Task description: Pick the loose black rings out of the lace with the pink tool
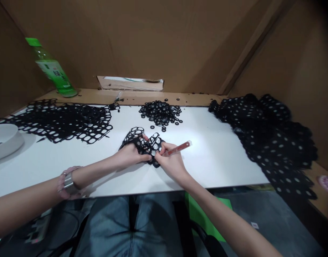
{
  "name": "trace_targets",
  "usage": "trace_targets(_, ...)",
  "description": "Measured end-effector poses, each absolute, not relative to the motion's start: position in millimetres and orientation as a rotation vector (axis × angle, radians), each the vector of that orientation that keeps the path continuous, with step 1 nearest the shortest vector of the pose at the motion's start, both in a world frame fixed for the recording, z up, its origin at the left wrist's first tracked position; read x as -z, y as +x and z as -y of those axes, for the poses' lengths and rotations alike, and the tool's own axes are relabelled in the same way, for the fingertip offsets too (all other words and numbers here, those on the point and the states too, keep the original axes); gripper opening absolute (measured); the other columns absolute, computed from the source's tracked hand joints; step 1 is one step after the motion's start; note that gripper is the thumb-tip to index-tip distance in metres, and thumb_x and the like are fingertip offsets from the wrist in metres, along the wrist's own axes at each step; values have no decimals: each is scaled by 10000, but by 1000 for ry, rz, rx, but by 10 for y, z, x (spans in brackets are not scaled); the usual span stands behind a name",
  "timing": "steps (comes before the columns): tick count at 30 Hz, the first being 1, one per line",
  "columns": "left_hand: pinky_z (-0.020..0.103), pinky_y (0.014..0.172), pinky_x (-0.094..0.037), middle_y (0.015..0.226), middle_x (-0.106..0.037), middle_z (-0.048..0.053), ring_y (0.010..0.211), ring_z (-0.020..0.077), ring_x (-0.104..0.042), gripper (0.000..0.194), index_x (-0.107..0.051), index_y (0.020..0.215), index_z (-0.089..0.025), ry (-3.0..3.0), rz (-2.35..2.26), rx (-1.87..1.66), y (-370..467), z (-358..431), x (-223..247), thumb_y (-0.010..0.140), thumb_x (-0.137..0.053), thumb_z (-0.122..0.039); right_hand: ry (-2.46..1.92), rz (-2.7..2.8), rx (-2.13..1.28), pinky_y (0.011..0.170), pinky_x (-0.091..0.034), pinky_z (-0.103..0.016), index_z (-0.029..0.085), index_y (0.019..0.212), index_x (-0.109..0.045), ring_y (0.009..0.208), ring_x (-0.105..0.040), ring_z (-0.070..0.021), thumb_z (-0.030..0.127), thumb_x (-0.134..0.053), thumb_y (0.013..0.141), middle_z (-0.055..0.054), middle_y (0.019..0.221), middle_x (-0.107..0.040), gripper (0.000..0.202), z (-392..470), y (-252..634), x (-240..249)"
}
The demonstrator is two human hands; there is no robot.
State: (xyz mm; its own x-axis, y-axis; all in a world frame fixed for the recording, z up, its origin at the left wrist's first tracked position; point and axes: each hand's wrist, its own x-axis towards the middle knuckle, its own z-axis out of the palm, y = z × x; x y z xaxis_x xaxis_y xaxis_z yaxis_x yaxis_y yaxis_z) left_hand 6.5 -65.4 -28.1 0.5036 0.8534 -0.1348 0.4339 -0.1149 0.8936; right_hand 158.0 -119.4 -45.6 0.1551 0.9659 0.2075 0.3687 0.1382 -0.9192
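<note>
Near the middle of the white table, my left hand [132, 154] is closed on a black perforated sheet [135, 132], its thumb pressed along the lower edge. The sheet is bunched, partly an open mesh of round holes and partly still with discs in place. My right hand [171, 161] is closed round a slim tool with a reddish-brown handle [183, 146] that points up and right. The tool's working end is hidden by my fingers at the sheet, so its kind does not show. Just beyond both hands lies a heap of small black rings [161, 112].
Black mesh sheets [73, 119] lie at the left, beside a white bowl [9, 141]. A green-capped bottle [55, 73] stands at the back left. Black sheets with pale dots [273, 137] are piled at the right, hanging over the edge. Cardboard walls [164, 39] surround the table.
</note>
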Motion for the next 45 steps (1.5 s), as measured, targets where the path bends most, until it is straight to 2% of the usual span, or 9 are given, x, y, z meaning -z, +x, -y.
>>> trace_targets(7, 295, 694, -476, 708, -556, -51, 713, 172, -578, 441, -438, 998, -210, 1703, -1087, -526, 52, 652, 277, 607, -632, -272, -1397, 1340, -797, 452, -285, -209, 204, 491, -336, 446, -375, -93, 133, -495, 602, 67, 442, -371, 207, 1179, 1585, 466)
trace_targets(11, 339, 846, -422, 938, -607, 14, 915, 229, -564, 451, -474, 1059, -206, 1943, -1219, -502, -45, 622, 308, 659, -606, -364, -1358, 1163, -865, 428, -285, -206, 213, 514, -323, 412, -389, -91, 140, -493, 605, 81, 421, -352, 207, 1172, 1624, 489)
trace_targets(14, 330, 874, -397, 1054, -597, 30, 988, 243, -543, 436, -498, 1075, -210, 2017, -1254, -505, -83, 631, 321, 690, -574, -400, -1376, 1194, -834, 431, -276, -206, 209, 501, -327, 424, -379, -89, 126, -492, 595, 75, 427, -352, 207, 1188, 1620, 476)
trace_targets(17, 294, 720, -440, 817, -631, 8, 785, 220, -587, 396, -537, 1037, -194, 1975, -1265, -456, -89, 657, 330, 713, -543, -421, -1394, 1260, -802, 429, -263, -204, 202, 486, -332, 434, -353, -83, 115, -496, 587, 72, 433, -345, 212, 1208, 1594, 448)
trace_targets(21, 251, 536, -401, 580, -541, -43, 514, 160, -509, 371, -558, 999, -186, 1923, -1259, -427, -78, 677, 316, 714, -535, -423, -1365, 1301, -739, 423, -244, -201, 200, 506, -330, 433, -314, -75, 138, -502, 624, 77, 440, -327, 218, 1224, 1567, 439)
trace_targets(27, 254, 563, -408, 602, -567, -46, 580, 178, -546, 486, -481, 1129, -184, 1960, -1263, -385, -64, 675, 266, 705, -544, -414, -1356, 1387, -754, 422, -238, -198, 199, 510, -319, 443, -323, -74, 118, -492, 620, 75, 446, -337, 221, 1203, 1563, 455)
trace_targets(33, 272, 719, -434, 873, -632, -14, 843, 210, -583, 450, -480, 1083, -210, 1937, -1215, -422, -54, 637, 284, 675, -575, -375, -1363, 1464, -727, 428, -242, -202, 201, 511, -315, 446, -321, -78, 127, -488, 629, 70, 456, -334, 222, 1198, 1566, 458)
trace_targets(39, 260, 585, -430, 645, -555, -56, 647, 173, -562, 400, -483, 995, -201, 1785, -1161, -455, -70, 605, 310, 638, -619, -321, -1373, 1616, -578, 433, -231, -215, 206, 498, -280, 426, -306, -79, 129, -467, 645, 64, 435, -335, 250, 1221, 1544, 448)
trace_targets(45, 211, 462, -363, 558, -483, -91, 475, 99, -472, 348, -456, 904, -203, 1528, -1092, -431, -39, 622, 299, 603, -631, -212, -1300, 1801, -506, 461, -255, -214, 202, 519, -271, 431, -312, -74, 97, -419, 681, 60, 476, -314, 243, 1267, 1522, 466)
